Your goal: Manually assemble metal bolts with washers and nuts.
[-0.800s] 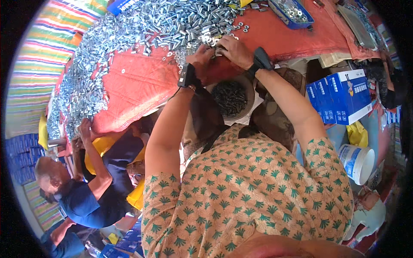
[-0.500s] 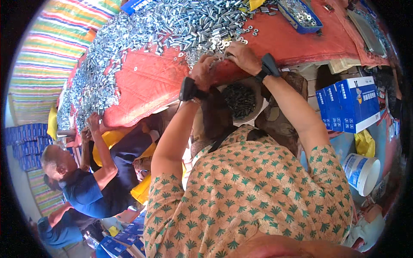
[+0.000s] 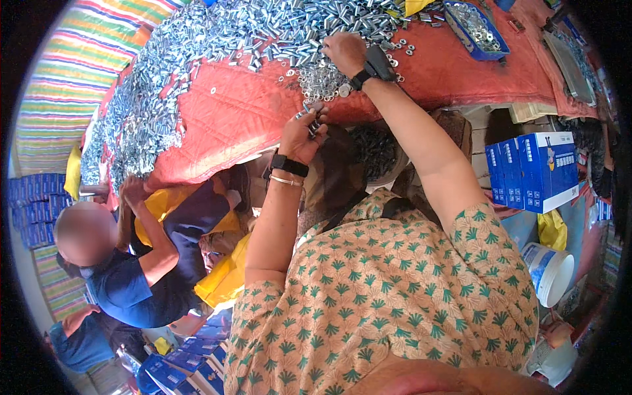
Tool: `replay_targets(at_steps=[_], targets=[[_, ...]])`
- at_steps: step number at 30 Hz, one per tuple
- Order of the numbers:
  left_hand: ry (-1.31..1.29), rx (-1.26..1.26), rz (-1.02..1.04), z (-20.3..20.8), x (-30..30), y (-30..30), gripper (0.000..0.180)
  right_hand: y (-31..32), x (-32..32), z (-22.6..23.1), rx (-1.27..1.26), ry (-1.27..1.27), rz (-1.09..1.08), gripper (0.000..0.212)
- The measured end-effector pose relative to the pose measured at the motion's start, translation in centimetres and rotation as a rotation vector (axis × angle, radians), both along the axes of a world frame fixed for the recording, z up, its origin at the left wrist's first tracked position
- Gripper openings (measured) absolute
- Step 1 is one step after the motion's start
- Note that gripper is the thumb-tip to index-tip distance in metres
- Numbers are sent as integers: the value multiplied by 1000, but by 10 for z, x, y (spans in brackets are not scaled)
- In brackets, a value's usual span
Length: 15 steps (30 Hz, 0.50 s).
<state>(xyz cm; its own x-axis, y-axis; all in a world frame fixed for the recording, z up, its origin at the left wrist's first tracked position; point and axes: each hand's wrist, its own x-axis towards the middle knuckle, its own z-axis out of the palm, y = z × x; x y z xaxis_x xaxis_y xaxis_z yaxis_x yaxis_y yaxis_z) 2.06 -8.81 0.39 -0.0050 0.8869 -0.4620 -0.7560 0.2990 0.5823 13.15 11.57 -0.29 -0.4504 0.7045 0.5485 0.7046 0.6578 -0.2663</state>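
My left hand (image 3: 304, 136) is held palm up at the front edge of the red-covered table (image 3: 224, 125), its fingers curled around several small shiny metal parts (image 3: 313, 113). These look like short cylinders; their exact kind is partly hidden by the fingers. Farther forward, my right hand (image 3: 346, 52) reaches to the near edge of a large heap of silvery metal sleeves (image 3: 283, 29). Its fingers are bent inward, and whatever they grip is hidden. Loose washers (image 3: 322, 82) lie in a small pile between the two hands.
A container of dark parts (image 3: 375, 151) stands below the table edge between my knees. A blue tray (image 3: 477, 29) of washers is at the far right. Blue boxes (image 3: 533, 171) and a white bucket (image 3: 552, 273) stand to the right. A co-worker (image 3: 131, 283) sits at the left.
Both hands were close together at the table edge. My right hand has moved forward to the heap, while my left has drawn back and turned palm up with metal parts in it.
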Motion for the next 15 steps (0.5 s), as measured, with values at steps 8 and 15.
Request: replay_targets(at_steps=[8,15], targets=[[286,86,-50,19,9,2,23,1,-10,0,-36,8,50,11],[501,156,-151,13,17,7,21,-36,50,22,-1044,696,437,26]])
